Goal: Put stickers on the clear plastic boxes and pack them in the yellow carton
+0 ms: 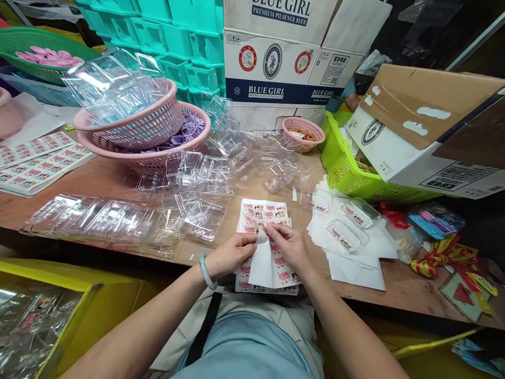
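The upper white box (240, 13) reads "BLUE GIRL" over "PREMIUM PILSENER BEER"; the lower box (272, 63) repeats both lines on its blue band. Pink lettering on the sticker sheet (282, 261) is too small to read.

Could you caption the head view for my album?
Left hand and right hand pinch a sticker sheet near clear plastic boxes.

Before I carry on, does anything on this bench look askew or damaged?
Yes: at right, the cardboard box tilts over the lime-green basket, its brown flap showing white, torn-looking patches. At left, the upper pink basket sits aslant on the lower basket.
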`<state>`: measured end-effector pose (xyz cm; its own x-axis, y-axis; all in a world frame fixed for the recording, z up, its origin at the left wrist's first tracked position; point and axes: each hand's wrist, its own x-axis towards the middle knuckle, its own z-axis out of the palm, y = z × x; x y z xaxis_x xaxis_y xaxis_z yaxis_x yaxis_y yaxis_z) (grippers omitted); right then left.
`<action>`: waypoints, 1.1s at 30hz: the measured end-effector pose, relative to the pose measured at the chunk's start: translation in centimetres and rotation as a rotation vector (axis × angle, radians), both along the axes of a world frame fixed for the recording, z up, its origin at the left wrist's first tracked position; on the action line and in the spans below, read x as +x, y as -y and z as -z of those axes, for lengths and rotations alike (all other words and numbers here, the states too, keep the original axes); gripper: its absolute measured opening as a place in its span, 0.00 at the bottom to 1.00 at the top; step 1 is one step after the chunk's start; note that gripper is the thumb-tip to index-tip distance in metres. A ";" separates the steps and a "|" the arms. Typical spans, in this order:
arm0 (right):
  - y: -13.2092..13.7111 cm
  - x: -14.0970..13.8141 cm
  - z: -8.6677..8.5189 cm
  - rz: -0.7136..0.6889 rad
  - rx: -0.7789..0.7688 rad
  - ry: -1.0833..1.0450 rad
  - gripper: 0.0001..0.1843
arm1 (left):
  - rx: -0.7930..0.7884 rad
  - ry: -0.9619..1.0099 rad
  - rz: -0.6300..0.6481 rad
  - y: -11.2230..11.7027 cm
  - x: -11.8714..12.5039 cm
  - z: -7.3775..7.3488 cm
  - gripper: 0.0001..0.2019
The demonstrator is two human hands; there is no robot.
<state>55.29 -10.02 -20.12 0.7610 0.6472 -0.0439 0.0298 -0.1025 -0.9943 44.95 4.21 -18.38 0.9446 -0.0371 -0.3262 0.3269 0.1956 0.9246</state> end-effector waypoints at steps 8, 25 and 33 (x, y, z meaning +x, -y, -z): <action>1.0 3.5 -0.7 0.629 0.367 -0.223 0.13 | 0.416 0.120 -0.357 0.8 -2.4 0.5 0.23; 2.2 1.2 -1.9 0.235 0.006 0.224 0.13 | -0.231 0.061 -0.397 3.2 1.1 -0.5 0.17; 0.1 17.1 -5.4 0.002 -0.489 1.064 0.50 | -0.073 0.086 -0.380 3.8 1.0 -0.7 0.21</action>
